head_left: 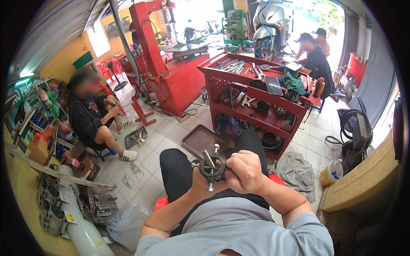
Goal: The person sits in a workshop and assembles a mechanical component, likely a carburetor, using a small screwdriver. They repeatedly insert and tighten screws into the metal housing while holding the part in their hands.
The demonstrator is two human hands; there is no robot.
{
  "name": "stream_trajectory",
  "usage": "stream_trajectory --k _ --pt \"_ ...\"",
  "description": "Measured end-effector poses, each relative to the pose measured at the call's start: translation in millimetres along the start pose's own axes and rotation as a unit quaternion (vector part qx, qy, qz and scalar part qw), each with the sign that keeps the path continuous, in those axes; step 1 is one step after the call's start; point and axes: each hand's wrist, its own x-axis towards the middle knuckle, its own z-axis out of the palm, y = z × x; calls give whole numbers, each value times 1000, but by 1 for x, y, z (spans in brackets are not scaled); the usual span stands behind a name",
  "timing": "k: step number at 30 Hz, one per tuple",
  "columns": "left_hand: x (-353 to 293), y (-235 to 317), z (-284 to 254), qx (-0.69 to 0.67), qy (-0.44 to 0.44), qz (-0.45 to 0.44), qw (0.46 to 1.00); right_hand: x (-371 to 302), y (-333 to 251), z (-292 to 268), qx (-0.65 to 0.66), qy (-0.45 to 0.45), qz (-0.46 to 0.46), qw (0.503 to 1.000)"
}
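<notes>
Above my lap I hold a dark metal ring with bolts (213, 175). Bright bolts stick out of its rim, one toward the top, one toward the bottom and one at the left. A silvery rod (207, 158) stands slantwise at its middle. My left hand (202, 186) is closed around the ring's lower left side, its fingers partly hidden. My right hand (244, 171) is curled into a fist against the ring's right side, and whatever lies inside that fist is hidden from view.
A brown metal tray (204, 141) lies on the tiles beyond my knees. Behind it stands a red tool trolley (256, 99) with wrenches on top. One person (92, 113) sits at the left. Two people sit by a scooter (270, 25). A grey cloth (294, 173) lies at the right.
</notes>
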Motion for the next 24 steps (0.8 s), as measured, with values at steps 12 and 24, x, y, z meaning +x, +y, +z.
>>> stream_trajectory --k 12,24 --pt "4 -4 -2 35 5 39 999 0 5 0 22 -12 -22 999" --pt "17 3 -10 95 -34 112 989 4 5 -5 135 -30 -33 990"
